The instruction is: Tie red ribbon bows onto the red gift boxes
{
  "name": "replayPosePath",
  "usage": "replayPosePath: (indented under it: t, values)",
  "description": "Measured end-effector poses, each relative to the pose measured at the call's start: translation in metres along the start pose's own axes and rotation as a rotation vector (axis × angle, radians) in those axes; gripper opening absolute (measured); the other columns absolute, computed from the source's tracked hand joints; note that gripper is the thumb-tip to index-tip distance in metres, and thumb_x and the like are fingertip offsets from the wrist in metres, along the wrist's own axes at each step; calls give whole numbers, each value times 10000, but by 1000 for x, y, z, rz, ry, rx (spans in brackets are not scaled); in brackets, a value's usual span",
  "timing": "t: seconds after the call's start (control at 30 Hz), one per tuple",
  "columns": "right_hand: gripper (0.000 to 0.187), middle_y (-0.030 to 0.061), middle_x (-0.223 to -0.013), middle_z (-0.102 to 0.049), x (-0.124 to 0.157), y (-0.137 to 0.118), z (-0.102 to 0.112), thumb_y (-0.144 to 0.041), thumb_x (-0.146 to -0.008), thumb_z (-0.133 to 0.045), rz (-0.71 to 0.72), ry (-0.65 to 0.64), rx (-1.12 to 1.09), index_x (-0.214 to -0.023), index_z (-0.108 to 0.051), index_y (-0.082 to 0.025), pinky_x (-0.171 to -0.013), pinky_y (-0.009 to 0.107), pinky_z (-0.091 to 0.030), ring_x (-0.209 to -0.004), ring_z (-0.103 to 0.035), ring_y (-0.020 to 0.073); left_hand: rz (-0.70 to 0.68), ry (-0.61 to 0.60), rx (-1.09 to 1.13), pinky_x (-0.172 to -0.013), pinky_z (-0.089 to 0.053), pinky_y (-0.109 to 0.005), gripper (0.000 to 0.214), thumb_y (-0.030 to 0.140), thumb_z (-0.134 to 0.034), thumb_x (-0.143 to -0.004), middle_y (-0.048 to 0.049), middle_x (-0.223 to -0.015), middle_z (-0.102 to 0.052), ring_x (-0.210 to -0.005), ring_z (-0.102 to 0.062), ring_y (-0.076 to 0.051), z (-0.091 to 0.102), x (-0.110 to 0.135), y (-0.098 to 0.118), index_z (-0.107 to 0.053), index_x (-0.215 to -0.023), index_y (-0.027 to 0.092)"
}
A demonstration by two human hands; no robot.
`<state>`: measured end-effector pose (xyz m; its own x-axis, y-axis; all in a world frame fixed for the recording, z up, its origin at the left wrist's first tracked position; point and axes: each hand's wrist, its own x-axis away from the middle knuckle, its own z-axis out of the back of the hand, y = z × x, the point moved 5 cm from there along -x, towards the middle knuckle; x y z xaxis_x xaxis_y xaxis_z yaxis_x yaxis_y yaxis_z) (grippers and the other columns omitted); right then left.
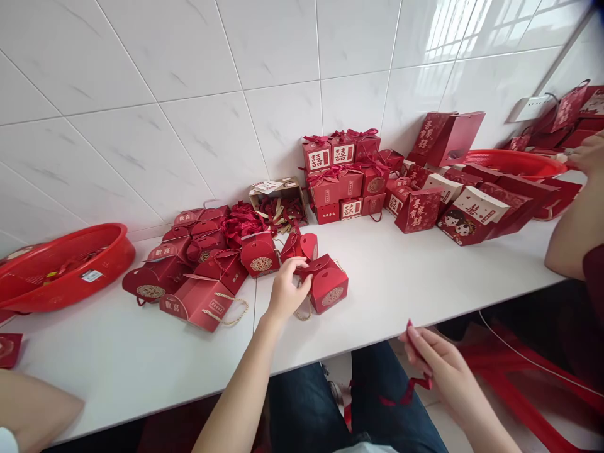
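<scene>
My left hand [286,290] reaches over the white table [401,283] and grips the top of a small red gift box [326,284] with a gold rope handle. Its fingers are closed on the box's folded flap. My right hand [431,358] is below the table's front edge, over my lap, pinching a thin dark red ribbon [409,390] that hangs down from the fingers. Just left of the held box lies a heap of similar red boxes [198,264], some tipped on their sides.
A stack of finished red boxes [346,176] with bows stands against the tiled wall. Larger red bags [467,211] lie to the right. Red baskets sit at far left [61,264] and right [514,163]. Another person's arm [573,220] is at the right, an elbow [33,409] at lower left.
</scene>
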<state>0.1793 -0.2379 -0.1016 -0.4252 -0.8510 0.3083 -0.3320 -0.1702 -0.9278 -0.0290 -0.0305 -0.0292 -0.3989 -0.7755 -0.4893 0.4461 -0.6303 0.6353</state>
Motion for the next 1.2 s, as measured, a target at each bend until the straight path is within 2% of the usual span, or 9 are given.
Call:
replayPosePath:
  t: [0.13,0.23,0.33,0.4,0.53,0.8,1.0,1.1,1.2]
  values:
    - [418,-12,-607,-491,0,3,-21,-574,-766,-655,3,-124,72,-712,-663,-160,-505,206,-315,-570,-394,94,-51,-176,39,-942,-484,-345,216,140,-565,-804,-46,-1065,-664,-1037,-619,-196,-7,0,9,-618,-993,230]
    - [416,-20,-602,-493,-1,-7,-35,-562,-797,-616,46,-162,73,-679,-634,-163,-516,218,-299,-552,-374,90,-44,-234,46,-945,-481,-355,205,141,-555,-818,-60,-1084,-638,-1060,-599,-207,-3,13,19,-634,-986,230]
    - [415,-17,-599,-529,-1,-21,-52,-557,-797,-607,73,-213,95,-666,-621,-164,-526,224,-309,-531,-381,88,9,-296,36,-866,-516,-336,211,150,-547,-832,-67,-1117,-605,-1071,-582,-216,3,32,29,-636,-1002,238]
    - [419,-4,-602,-566,-1,-28,-68,-556,-799,-597,61,-303,139,-665,-631,-161,-550,231,-347,-536,-430,97,35,-317,13,-856,-520,-337,210,158,-547,-839,-67,-1125,-590,-1080,-571,-219,7,43,35,-641,-1005,245]
    - [464,5,-549,-585,-4,-31,-97,-576,-797,-576,-1,-433,210,-605,-619,-156,-547,240,-394,-504,-501,107,12,-286,-40,-959,-478,-390,209,168,-568,-836,-71,-1162,-568,-1154,-515,-233,12,53,43,-655,-1007,251]
    - [430,4,-509,-630,-19,-23,-116,-530,-825,-529,-127,-428,278,-654,-620,-146,-382,217,-262,-308,-485,79,-82,-282,-87,-1081,-355,-500,248,173,-586,-844,-21,-1360,-526,-1313,-343,-269,3,48,44,-721,-1011,298]
    - [442,11,-516,-622,-21,-23,-120,-544,-840,-500,-121,-454,295,-658,-599,-153,-388,220,-261,-329,-494,91,-137,-169,-67,-1025,-402,-512,204,154,-610,-829,-17,-1260,-622,-1256,-393,-278,2,48,45,-757,-862,290]
    - [507,21,-507,-583,-19,-28,-113,-598,-859,-450,61,-334,489,-608,-577,-176,-475,261,-369,-440,-527,135,-168,-73,-90,-967,-449,-496,189,133,-622,-816,-35,-1156,-671,-1180,-460,-277,5,46,48,-753,-811,269]
    - [472,62,-702,-623,-16,-43,-102,-590,-869,-459,364,-74,759,-667,-618,-194,-671,345,-450,-669,-587,207,-205,68,-98,-889,-501,-449,149,138,-645,-803,-73,-1045,-682,-1040,-557,-249,15,42,53,-749,-839,238]
